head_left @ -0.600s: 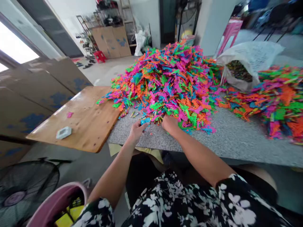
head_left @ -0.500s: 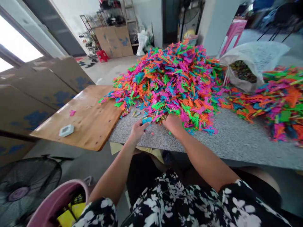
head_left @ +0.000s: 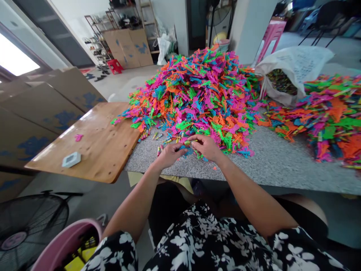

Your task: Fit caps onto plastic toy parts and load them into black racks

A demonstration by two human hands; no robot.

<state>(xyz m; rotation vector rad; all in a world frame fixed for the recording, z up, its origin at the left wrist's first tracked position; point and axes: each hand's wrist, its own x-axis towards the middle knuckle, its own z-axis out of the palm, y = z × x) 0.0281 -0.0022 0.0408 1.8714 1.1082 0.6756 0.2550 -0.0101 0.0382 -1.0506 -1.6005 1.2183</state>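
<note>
My left hand [head_left: 170, 156] is closed on a blue plastic toy gun [head_left: 186, 151], partly hidden by the fingers. Pinched in my right hand [head_left: 208, 147] is a small yellow-green tube [head_left: 187, 142], its end meeting my left fingertips. Both hands are close together above the front of the grey speckled table [head_left: 270, 165]. Right behind them rises a large heap of toy guns [head_left: 194, 94] in pink, orange, green and blue. Several small striped tubes [head_left: 158, 135] lie loose by the heap's front left edge.
A wooden board [head_left: 98, 143] at left bears a white device [head_left: 71, 159] and a pink piece [head_left: 78, 137]. At right, an open white sack [head_left: 306, 67] sits beside a second colourful heap [head_left: 329, 120]. A pink tub [head_left: 67, 241] and a fan [head_left: 25, 226] stand below left.
My right hand has come out of the heap's front edge with a small tube and moved to my left hand. My left hand has shifted slightly right with the blue toy gun.
</note>
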